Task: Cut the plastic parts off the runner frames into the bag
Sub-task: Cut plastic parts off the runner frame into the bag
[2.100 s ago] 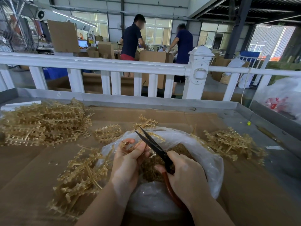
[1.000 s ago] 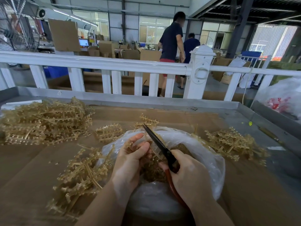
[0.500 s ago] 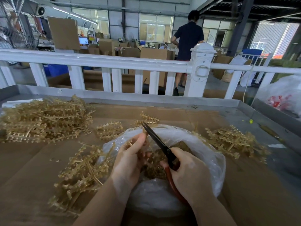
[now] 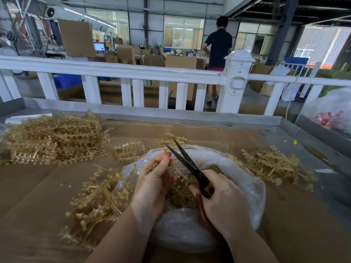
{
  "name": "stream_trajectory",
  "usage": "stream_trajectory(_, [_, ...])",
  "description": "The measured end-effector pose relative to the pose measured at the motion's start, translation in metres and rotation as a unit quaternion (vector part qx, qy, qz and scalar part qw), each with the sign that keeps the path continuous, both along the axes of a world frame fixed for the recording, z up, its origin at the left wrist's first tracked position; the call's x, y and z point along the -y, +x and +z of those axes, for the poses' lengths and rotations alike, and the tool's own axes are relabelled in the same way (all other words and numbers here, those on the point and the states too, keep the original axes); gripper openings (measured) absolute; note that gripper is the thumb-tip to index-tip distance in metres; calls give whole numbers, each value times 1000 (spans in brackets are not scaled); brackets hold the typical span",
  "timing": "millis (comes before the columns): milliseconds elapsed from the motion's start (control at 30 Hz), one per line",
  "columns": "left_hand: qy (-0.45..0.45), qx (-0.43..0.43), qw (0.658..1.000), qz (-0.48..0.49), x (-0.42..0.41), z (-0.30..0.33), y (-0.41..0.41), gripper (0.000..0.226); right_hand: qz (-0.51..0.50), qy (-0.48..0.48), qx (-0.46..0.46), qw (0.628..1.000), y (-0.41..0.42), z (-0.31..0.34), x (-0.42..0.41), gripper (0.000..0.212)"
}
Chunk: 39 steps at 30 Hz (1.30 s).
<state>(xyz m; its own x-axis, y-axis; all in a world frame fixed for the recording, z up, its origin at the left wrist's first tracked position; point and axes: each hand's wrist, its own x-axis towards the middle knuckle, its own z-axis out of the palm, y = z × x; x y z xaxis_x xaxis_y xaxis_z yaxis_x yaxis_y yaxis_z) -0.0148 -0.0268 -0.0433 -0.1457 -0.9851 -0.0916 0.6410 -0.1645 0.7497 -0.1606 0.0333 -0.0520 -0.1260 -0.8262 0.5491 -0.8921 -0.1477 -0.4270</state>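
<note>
Centrally, left hand (image 4: 155, 179) pinches one runner frame (image 4: 167, 154) over one bag (image 4: 237, 173); right hand (image 4: 226, 200) fingers grip one pair of scissors (image 4: 187, 162), blades parted.

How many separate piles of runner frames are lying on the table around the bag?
5, not counting the frame in the left hand: a big heap far left, a small stack and another beyond the bag, one pile near left, one right. The bag may hide more.
</note>
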Motion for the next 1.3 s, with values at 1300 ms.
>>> stream_trajectory(1300, [-37, -29, 997, 66, -8, 8, 5, 47, 16, 24, -47, 998, -3, 4, -4, 25])
